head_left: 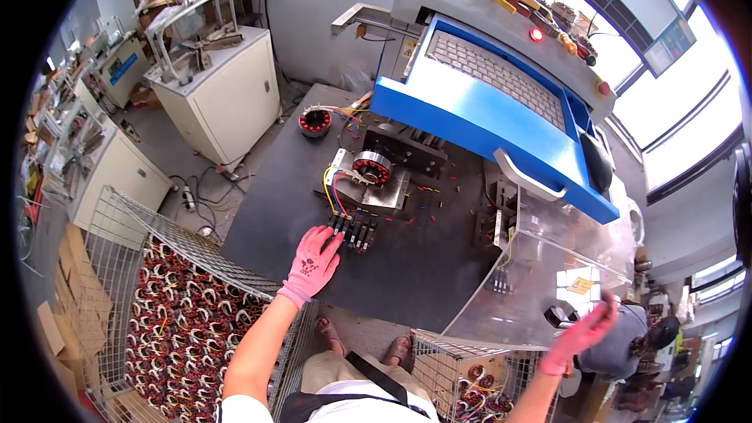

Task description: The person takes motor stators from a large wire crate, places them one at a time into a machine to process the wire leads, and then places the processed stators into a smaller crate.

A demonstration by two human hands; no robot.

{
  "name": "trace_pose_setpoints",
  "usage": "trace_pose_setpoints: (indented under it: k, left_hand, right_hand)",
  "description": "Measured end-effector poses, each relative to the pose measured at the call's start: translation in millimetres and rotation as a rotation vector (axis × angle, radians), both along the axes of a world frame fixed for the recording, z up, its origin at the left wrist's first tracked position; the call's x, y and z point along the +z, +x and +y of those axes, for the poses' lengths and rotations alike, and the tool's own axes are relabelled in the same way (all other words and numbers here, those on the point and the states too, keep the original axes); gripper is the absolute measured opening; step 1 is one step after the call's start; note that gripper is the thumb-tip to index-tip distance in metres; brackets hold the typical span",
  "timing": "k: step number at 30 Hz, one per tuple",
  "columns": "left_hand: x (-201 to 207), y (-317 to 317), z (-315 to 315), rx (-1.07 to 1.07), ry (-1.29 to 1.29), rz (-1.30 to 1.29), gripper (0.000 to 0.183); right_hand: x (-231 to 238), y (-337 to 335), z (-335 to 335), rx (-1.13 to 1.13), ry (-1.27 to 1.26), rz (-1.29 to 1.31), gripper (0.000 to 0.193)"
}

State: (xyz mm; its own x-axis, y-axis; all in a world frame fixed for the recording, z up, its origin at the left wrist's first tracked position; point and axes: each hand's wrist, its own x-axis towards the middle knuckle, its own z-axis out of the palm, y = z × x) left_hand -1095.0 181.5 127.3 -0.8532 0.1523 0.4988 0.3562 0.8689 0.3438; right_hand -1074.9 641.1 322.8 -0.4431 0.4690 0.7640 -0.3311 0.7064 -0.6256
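Left hand (312, 263), pink-gloved, reaches forward palm down, fingers bent, fingertips at the black clips (362, 233); whether it grips one cannot be told. Coloured wires (337, 192) run toward these clips from the wound ring (371, 168), which sits at the metal holder (385, 194) on the worktop (274, 211). Right hand (581, 334), also gloved, extends out to the right, unclenched, fingers stretched, near the clear cover (536, 266).

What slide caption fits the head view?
Pink-gloved left hand at black clips, coloured wires leading to a metal-ringed stator; pink-gloved right hand near the clear panel.
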Motion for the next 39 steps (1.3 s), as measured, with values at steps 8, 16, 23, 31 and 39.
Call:
trace_pose_setpoints:
  k: [8,16,23,31,39]
  left_hand:
    - [-9.0,-3.7,4.0,0.006,-0.058,-0.076,0.032]
    - [-19.9,7.8,-15.5,0.008,-0.007,-0.136,0.054]
    - [-3.7,0.9,3.0,-0.009,0.104,-0.062,0.050]
    - [87.2,91.6,37.3,-0.348,2.494,-0.462,0.083]
    - [97.5,230.0,123.4,-0.350,2.513,-0.479,0.089]
  right_hand:
    - [-109.7,-99.3,-342.8,0.708,0.579,-0.499,0.059]
    - [-126.4,-168.4,-337.3,1.096,-0.522,-0.931,0.035]
    - [-107.9,-228.0,-318.6,0.677,0.795,-0.732,0.046]
    - [-37.4,-28.6,-292.4,1.250,0.283,-1.007,0.040]
    - [-52.1,56.4,-253.0,1.604,-0.458,-1.405,0.036]
